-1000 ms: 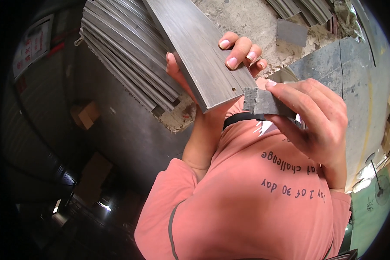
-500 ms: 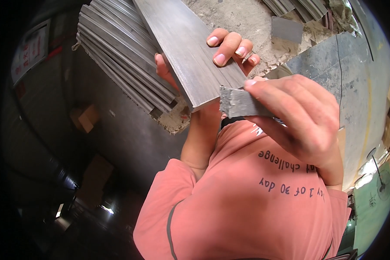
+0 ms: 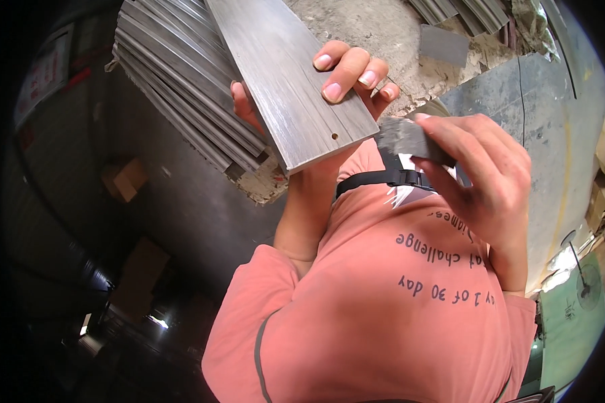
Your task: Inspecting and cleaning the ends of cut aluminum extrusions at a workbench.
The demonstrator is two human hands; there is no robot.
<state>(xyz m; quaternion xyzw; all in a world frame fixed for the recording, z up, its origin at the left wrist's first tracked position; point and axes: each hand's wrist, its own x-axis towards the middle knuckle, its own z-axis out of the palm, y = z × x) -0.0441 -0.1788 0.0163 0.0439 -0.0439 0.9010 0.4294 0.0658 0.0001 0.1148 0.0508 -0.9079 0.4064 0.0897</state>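
A long flat grey metal bar (image 3: pixel 296 87) slants from the top toward my chest, a small round hole near its near end. My left hand (image 3: pixel 346 72) grips it from beneath, thumb along the left edge and fingers curled over the right. Just right of the bar's end, my right hand (image 3: pixel 487 168) pinches a grey block (image 3: pixel 410 141) with a rough, frayed end, maybe an abrasive pad. A gap separates the block from the bar. My right palm and the block's far end are hidden.
Behind the bar at left lies a stack of long grey metal profiles (image 3: pixel 181 80) on a rough, dusty ledge (image 3: pixel 370 27). More profiles (image 3: pixel 467 13) and a dark square plate (image 3: pixel 444 46) are at the top right. A cardboard box (image 3: pixel 124 180) sits on the floor at left.
My right hand has moved the grey block right, off the bar's near end, and the small hole there now shows. The bar and left hand have shifted slightly left.
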